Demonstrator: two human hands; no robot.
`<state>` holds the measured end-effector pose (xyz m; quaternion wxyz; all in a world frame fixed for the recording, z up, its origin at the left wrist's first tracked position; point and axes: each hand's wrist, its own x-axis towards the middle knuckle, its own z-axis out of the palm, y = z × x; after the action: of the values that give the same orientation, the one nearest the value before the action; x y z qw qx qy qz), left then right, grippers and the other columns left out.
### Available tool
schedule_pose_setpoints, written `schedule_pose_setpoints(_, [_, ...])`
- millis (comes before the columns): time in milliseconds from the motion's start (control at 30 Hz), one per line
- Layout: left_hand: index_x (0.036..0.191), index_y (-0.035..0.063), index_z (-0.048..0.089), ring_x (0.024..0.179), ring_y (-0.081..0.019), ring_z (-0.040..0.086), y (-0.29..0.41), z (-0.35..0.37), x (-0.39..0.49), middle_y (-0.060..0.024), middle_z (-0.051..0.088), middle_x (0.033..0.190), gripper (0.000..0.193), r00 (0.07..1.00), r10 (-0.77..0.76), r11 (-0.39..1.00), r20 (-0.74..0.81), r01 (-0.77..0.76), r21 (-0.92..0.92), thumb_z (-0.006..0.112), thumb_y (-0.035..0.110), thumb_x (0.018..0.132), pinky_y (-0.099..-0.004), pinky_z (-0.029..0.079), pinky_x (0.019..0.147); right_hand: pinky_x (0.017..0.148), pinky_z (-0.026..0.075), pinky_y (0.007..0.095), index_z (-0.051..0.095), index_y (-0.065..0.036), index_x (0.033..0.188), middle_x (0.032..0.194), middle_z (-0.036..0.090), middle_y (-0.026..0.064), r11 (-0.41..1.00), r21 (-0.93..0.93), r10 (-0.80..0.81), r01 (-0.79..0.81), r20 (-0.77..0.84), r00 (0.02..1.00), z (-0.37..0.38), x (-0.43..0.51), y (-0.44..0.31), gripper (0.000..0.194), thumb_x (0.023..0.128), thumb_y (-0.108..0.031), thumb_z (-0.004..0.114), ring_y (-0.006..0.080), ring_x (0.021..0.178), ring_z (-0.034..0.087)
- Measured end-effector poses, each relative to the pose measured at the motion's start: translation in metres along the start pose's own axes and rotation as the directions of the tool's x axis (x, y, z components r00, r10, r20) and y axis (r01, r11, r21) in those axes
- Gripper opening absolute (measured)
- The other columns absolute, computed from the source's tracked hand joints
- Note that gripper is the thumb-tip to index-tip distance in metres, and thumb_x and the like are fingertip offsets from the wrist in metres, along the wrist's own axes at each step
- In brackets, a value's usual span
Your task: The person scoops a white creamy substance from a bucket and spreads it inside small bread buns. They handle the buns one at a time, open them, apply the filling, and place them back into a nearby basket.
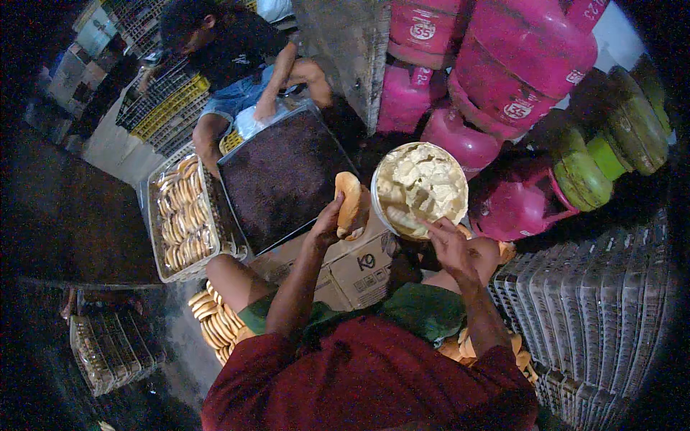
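My left hand [327, 222] grips a long bread bun [349, 203], its slit side turned to the right. Beside it, on the right, a round white tub [375, 207] holds pale yellow cream [428, 175]. Over the tub's near rim is my right hand [449, 241], its fingers around what looks like a thin tool reaching into the cream; the tool itself is hard to make out. A cardboard box [350, 272] stands between my knees. Left of the bun lies a large tray of dark, crumbly filling or sprinkles [280, 172].
A plastic crate [215, 242] of wrapped buns stands at left, with loose buns [215, 323] by my left knee. Another person [232, 59] sits across the dark tray. Pink gas cylinders [517, 70] fill the upper right, green ones [582, 175] beside them. Stacked grey crates [582, 312] rise at right.
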<state>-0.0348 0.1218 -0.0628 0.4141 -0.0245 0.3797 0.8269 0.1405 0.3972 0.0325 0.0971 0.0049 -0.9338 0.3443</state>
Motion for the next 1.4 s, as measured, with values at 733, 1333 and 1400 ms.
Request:
schedule_pose_setpoints(733, [0.125, 0.0016, 0.053, 0.095, -0.0369, 0.064, 0.033, -0.156, 0.04, -0.0177, 0.063, 0.108, 0.052, 0.188, 0.952, 0.226, -0.243, 0.107, 0.968, 0.072, 0.023, 0.082, -0.0448, 0.051, 0.085, 0.061, 0.046, 0.0239, 0.06, 0.005, 0.123, 0.1, 0.064, 0.0066, 0.896, 0.371, 0.263, -0.244, 0.0, 0.965, 0.082, 0.016, 0.023, 0.034, 0.09, 0.001, 0.06, 0.0099, 0.071, 0.055])
schedule_pose_setpoints(1333, [0.136, 0.0085, 0.041, 0.094, -0.0395, 0.064, 0.109, -0.157, 0.022, -0.0197, 0.06, 0.107, 0.044, 0.439, 0.794, 0.031, -0.42, 0.661, 0.75, 0.05, 0.029, 0.098, -0.049, 0.055, 0.076, 0.063, 0.052, 0.0308, 0.051, -0.009, 0.139, 0.087, 0.067, 0.01, 0.767, 0.285, 0.558, -0.574, 0.142, 0.817, 0.047, 0.018, 0.014, 0.048, 0.092, -0.006, 0.054, 0.0147, 0.069, 0.061])
schedule_pose_setpoints(1400, [0.131, 0.0102, 0.05, 0.098, -0.0375, 0.065, 0.129, -0.185, 0.017, -0.0169, 0.064, 0.107, 0.04, 0.515, 0.689, 0.006, -0.51, 0.699, 0.715, 0.05, 0.03, 0.097, -0.0496, 0.055, 0.077, 0.065, 0.054, 0.0361, 0.055, -0.011, 0.136, 0.089, 0.07, 0.0133, 0.893, -0.065, 0.446, -0.446, -0.014, 0.895, 0.028, 0.02, 0.018, 0.05, 0.087, -0.003, 0.057, 0.0231, 0.072, 0.067])
